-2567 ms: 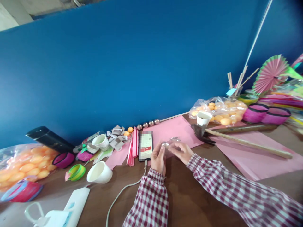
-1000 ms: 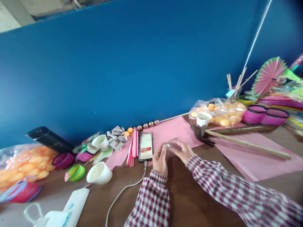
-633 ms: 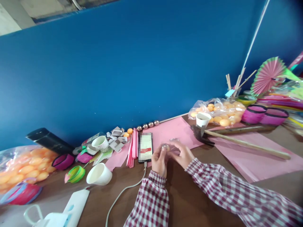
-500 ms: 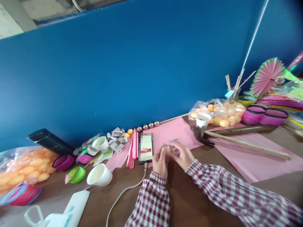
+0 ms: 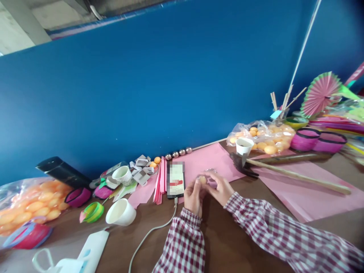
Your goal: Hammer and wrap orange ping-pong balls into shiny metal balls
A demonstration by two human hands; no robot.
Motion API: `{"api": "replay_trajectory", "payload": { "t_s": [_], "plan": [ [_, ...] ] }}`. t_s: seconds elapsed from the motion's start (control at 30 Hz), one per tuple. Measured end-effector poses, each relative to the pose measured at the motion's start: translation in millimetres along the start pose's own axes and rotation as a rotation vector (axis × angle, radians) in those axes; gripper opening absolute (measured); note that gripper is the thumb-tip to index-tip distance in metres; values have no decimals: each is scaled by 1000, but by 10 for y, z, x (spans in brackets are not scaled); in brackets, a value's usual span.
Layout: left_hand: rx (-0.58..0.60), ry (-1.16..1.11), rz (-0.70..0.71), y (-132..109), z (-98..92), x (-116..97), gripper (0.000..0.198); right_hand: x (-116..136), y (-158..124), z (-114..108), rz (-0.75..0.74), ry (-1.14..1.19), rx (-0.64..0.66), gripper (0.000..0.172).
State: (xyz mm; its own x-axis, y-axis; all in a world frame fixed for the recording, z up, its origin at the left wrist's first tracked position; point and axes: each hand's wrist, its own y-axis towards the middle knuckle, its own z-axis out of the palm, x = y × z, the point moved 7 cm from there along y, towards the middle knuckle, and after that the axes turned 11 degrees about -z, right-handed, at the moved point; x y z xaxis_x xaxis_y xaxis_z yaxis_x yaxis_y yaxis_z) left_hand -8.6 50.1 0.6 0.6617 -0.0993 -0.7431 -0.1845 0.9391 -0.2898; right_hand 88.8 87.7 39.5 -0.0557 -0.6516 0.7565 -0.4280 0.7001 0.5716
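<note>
My left hand (image 5: 193,195) is closed round a small pale orange ball (image 5: 203,180), which looks like a ping-pong ball; part of it seems greyish and shiny. On the ball's other side is my right hand (image 5: 220,188), its thumb and fingers pinching at it. Just behind the fingers, a crumpled clear or silvery piece (image 5: 211,172) lies on pink paper (image 5: 210,155). A phone (image 5: 176,180) with a cable (image 5: 153,229) plugged in stands left of my left hand. Several shiny silver balls (image 5: 182,152) sit in a row against the blue wall.
A hammer (image 5: 295,174) lies to the right, near a white paper cup (image 5: 243,145) and a bag of orange balls (image 5: 277,136). Leftward are another white cup (image 5: 121,212), a power strip (image 5: 93,246), a black cylinder (image 5: 62,172) and another ball bag (image 5: 34,201).
The view has shifted very slightly. Both hands stay together round the ball, whose orange side now shows more clearly between the fingers.
</note>
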Motion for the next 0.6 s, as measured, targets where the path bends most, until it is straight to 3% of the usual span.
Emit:
{"api": "replay_trajectory", "payload": {
  "t_s": [0.2, 0.47, 0.6],
  "plan": [
    [68, -26, -9, 22, 18, -2, 24, -94, 3, 11, 128, 157, -10, 36],
    [82, -54, -2, -2, 38, 10, 18, -63, -15, 41, 59, 95, 14, 41],
    [113, -72, -20, -5, 56, 8, 19, 39, 5, 39, -52, -3, 54, 38]
  ]
}}
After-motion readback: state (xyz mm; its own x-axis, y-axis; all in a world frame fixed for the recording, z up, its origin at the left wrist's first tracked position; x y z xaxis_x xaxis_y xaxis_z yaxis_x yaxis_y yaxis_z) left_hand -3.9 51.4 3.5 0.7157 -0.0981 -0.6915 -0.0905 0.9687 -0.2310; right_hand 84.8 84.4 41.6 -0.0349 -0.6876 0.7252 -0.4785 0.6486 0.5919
